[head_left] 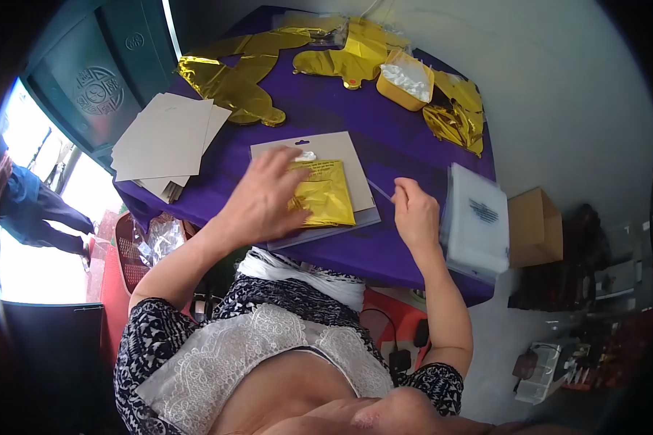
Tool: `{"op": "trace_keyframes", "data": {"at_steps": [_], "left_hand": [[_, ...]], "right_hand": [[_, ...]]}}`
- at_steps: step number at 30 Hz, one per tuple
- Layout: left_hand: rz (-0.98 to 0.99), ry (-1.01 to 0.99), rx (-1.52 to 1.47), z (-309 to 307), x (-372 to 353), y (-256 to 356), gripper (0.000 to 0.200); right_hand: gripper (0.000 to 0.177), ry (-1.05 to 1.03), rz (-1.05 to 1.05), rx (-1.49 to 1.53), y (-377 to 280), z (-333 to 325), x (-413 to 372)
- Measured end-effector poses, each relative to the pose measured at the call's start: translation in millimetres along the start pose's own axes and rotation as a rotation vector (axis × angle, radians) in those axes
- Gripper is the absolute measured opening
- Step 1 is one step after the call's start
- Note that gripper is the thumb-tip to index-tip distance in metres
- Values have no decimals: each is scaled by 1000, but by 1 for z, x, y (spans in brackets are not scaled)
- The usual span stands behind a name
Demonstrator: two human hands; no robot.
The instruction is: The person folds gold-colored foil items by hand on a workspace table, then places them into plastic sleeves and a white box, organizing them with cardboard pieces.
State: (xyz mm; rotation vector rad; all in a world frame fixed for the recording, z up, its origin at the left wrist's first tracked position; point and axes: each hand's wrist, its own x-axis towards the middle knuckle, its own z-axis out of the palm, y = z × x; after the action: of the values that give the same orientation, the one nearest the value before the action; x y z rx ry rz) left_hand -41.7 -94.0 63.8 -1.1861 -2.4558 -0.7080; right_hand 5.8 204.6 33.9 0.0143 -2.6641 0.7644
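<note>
My left hand [263,197] is open, fingers spread over a folded gold foil balloon [330,199] with small print along its top. The balloon lies on a beige card [352,156] with a hang hole at its upper edge, and a clear plastic bag [366,217] shows underneath. A small white piece [306,156] sits by my left fingertips. To the right, my right hand [416,210] is closed in a pinch on a thin pale straw [379,190], which points up and left towards the card.
Beige cards [163,141] are stacked at the left, clear bags [477,217] at the right edge. Gold foil balloons [239,90] and a yellow tub [403,94] of white pieces stand at the back. A basket [127,239] and cardboard box [535,228] flank the purple-covered table [326,116].
</note>
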Motion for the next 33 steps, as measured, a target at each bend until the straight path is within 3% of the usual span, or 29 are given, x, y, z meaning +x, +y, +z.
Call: {"op": "trace_keyframes", "data": {"at_steps": [1,5,6,17,29,32,33], "left_hand": [[64,-30,-2,4,3,4,63],[156,-63,4,21,11,14,69],[144,-96,32,29,15,10,79],[78,-93,90,53,17,6,76],[27,-61,104,61,17,10,71],[27,-38,116,63,15,10,70],[26,-33,120,63,15,11,70]], "right_hand": [[19,77,-97,-168,7,-1,2],[17,-66,-78,-294,13,-3,-2],[16,-80,-75,-302,15,3,1],[11,-83,-172,-416,16,10,-4],[8,-119,-68,-423,29,7,-16],[12,-28,-43,-235,13,-2,-25],[14,-6,-172,-126,7,-5,-27]]}}
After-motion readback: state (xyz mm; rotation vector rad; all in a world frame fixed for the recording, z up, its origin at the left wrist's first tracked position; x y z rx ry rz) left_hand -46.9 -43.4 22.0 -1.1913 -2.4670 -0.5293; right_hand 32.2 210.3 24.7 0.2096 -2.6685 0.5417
